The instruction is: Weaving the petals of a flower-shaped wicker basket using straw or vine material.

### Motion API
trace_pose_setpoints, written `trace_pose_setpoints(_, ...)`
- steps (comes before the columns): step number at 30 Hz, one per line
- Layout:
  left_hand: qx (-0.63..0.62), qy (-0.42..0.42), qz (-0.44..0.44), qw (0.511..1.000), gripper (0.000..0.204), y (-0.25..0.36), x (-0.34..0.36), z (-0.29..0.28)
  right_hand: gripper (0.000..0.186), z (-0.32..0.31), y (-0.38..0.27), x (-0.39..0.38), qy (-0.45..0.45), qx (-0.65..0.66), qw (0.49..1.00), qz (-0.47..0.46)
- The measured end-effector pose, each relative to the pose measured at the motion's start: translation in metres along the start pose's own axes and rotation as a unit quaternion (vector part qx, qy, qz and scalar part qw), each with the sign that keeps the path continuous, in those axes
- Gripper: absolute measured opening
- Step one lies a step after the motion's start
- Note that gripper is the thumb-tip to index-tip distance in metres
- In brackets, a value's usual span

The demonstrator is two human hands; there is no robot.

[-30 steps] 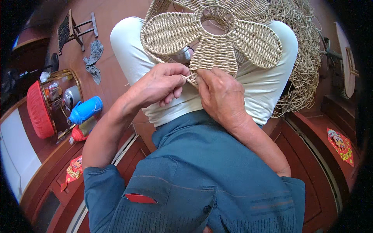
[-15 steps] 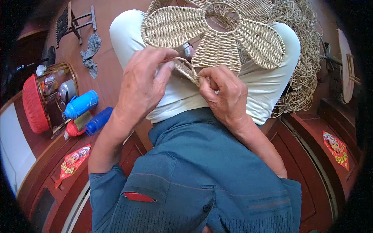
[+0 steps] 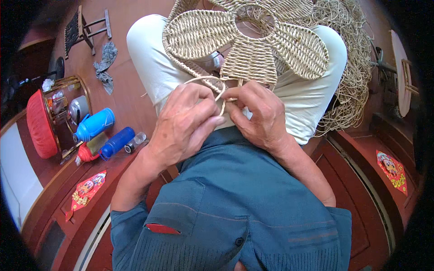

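Across my lap lies a woven straw flower-shaped piece [image 3: 251,61], with broad petals around a round central hole. A curved woven rim runs below its left petal. At the near edge of the lower petal, a pale straw cord [image 3: 222,92] makes a loop between my hands. My left hand [image 3: 187,119] is closed, its thumb and fingers pinching the cord. My right hand [image 3: 257,110] is also closed, fingertips on the cord beside the woven edge. What lies behind the right fingers is partly hidden.
A large heap of loose straw cord [image 3: 350,77] lies at my right. On the left are a blue thermos flask [image 3: 95,124], a darker blue bottle [image 3: 118,142], a round red-covered stool [image 3: 40,122], a crumpled grey cloth [image 3: 106,67] and a small chair [image 3: 83,29].
My left hand has moved down from the woven rim and turned, now pinching the cord. A cord loop has appeared between my hands. The right hand has shifted slightly.
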State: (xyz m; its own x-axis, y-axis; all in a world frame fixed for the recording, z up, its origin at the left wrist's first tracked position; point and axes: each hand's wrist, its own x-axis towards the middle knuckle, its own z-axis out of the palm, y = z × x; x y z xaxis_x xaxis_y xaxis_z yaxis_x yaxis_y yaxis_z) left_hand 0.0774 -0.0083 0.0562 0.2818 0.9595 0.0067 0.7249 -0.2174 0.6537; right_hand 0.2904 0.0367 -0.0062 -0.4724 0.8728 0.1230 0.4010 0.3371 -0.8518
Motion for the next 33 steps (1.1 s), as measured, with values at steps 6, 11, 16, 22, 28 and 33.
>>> trace_pose_setpoints(6,-0.132,-0.069,-0.040,0.988,0.020,-0.009,-0.011,-0.060,0.012,-0.007,-0.005,0.003,-0.029,-0.017,0.997,-0.069)
trace_pose_setpoints(11,-0.308,0.255,-0.204,0.893,0.025,-0.073,-0.038,-0.136,0.017,-0.031,-0.002,-0.006,-0.072,0.093,0.992,0.055)
trace_pose_setpoints(16,-0.272,0.494,-0.311,0.765,0.026,-0.171,-0.063,-0.253,0.034,-0.046,0.011,-0.007,-0.025,0.345,0.915,0.205)
trace_pose_setpoints(22,0.239,0.535,-0.190,0.787,0.040,-0.140,-0.040,-0.232,0.043,-0.054,0.026,-0.010,0.019,0.458,0.822,0.338)
trace_pose_setpoints(28,-0.030,0.098,-0.041,0.994,0.016,-0.017,0.010,0.022,0.041,-0.054,0.034,-0.014,0.033,0.494,0.778,0.388)
trace_pose_setpoints(33,-0.003,0.129,0.016,0.992,0.022,-0.007,0.031,0.060,0.038,-0.055,0.030,-0.012,0.035,0.453,0.814,0.362)
